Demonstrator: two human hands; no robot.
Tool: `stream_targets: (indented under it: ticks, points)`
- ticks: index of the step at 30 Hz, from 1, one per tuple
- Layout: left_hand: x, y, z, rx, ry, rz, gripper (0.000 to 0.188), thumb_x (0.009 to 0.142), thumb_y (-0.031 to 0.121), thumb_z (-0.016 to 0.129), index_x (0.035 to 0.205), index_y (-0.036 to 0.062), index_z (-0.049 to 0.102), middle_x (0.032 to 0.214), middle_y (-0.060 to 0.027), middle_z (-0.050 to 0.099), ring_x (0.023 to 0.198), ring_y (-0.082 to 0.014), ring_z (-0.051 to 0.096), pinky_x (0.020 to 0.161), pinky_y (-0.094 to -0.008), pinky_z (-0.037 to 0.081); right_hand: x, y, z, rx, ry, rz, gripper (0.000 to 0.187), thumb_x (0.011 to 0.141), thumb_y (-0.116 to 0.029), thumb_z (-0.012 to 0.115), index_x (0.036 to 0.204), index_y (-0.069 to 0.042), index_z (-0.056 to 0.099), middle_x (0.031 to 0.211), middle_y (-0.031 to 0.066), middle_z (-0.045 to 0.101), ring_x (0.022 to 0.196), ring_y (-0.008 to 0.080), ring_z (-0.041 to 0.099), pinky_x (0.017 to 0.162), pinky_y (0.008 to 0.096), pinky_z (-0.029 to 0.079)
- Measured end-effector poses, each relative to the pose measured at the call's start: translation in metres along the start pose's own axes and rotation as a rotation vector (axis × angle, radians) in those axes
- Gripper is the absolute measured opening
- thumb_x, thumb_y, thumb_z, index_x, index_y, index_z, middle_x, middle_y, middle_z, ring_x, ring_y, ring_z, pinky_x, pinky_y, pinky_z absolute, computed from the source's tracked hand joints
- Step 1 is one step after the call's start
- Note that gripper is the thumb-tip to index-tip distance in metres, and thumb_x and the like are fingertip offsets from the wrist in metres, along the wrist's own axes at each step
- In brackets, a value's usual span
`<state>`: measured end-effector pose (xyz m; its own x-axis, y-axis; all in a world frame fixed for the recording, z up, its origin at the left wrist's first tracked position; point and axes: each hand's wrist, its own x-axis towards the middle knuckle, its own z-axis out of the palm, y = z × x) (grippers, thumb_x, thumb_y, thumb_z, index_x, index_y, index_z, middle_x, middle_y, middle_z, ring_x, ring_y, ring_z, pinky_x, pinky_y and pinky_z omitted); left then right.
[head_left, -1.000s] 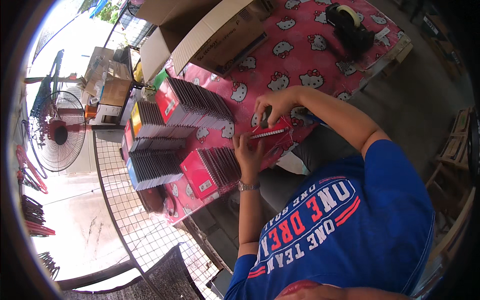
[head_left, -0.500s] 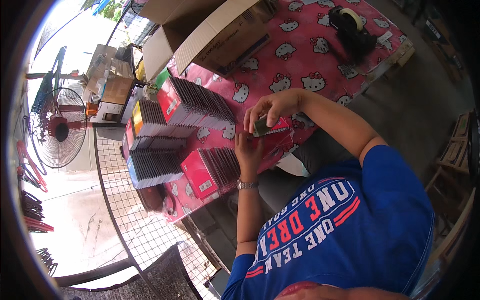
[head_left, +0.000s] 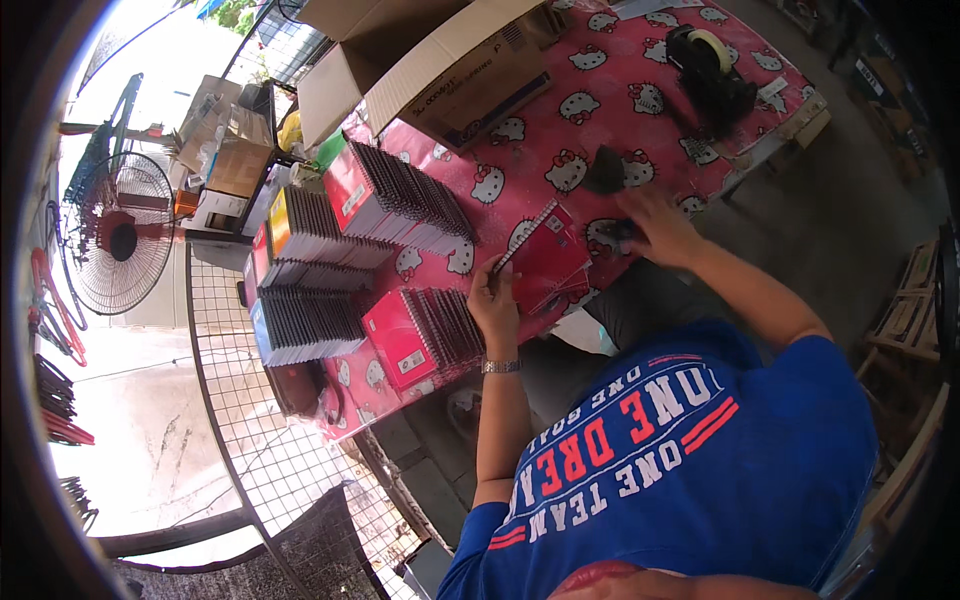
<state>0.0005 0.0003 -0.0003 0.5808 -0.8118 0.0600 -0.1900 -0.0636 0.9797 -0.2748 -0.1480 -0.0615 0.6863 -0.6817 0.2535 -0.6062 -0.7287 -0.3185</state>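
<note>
Pinching the spiral end of a red notebook (head_left: 550,250) just right of the notebook rows (head_left: 410,205), the left hand (head_left: 493,292) probably steadies it against sliding. Farther right of those rows, the right hand (head_left: 655,222) is blurred; whether it grasps anything is unclear. A dark block (head_left: 605,170) lies there too, probably for easy reach.

Surface materials as they appear. Centre: notebook (head_left: 548,250) with smooth, glossy card cover and ridged coil spine; left of it, stacked notebooks (head_left: 412,208), glossy covers over matt paper edges. Counter (head_left: 612,112): smooth, shiny plastic-like sheet. Top: carton (head_left: 480,88), matt corrugated cardboard. Left: mesh panel (head_left: 250,430), metal wire. Below centre: wristwatch (head_left: 501,367), shiny metal bracelet. Lower right: shirt (head_left: 780,450), matt cloth. Bottom left: netting (head_left: 310,550), rough, matt weave.
</note>
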Motion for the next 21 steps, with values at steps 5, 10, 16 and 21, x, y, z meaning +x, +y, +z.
stream_targets:
  ticks: [5,10,16,21]
  points:
    - [-0.002,-0.007,0.002,-0.019,0.055,0.045,0.023,0.094,0.015,0.065,0.109,-0.003,0.063,0.087,-0.0035,0.063,0.076,-0.0103,0.066,0.069,-0.0229,0.049,-0.021,-0.036,-0.006,0.135,-0.169,0.077,0.066,0.081,-0.031,0.071,0.139,-0.01,0.046,0.133,0.017,0.049,0.123,0.0358,0.048,0.102,0.0431,0.041]
    - [-0.002,-0.005,0.008,0.054,0.066,0.125,0.019,0.094,0.01,0.062,0.106,-0.0038,0.064,0.088,-0.0037,0.064,0.076,-0.0089,0.063,0.07,-0.0232,0.048,0.015,-0.115,-0.038,0.642,0.149,-0.136,0.056,0.078,-0.025,0.073,0.128,-0.007,0.055,0.117,0.0153,0.053,0.108,0.0323,0.055,0.095,0.0402,0.044]
    - [-0.006,-0.02,0.008,0.095,0.145,0.167,0.016,0.09,-0.001,0.059,0.103,-0.0043,0.067,0.088,-0.0039,0.066,0.08,-0.0083,0.061,0.072,-0.0236,0.048,0.032,-0.139,-0.038,0.399,0.139,-0.289,0.062,0.076,-0.025,0.075,0.131,-0.005,0.054,0.115,0.0157,0.054,0.105,0.0322,0.055,0.093,0.0406,0.045]
    - [-0.013,-0.022,0.001,0.201,0.221,0.274,0.019,0.087,-0.006,0.062,0.106,-0.0054,0.066,0.094,-0.0094,0.068,0.081,-0.012,0.064,0.07,-0.0265,0.052,0.043,-0.13,-0.034,1.868,-0.848,0.431,0.05,0.086,-0.02,0.068,0.131,-0.004,0.054,0.11,0.0099,0.059,0.104,0.0218,0.058,0.089,0.0362,0.048]
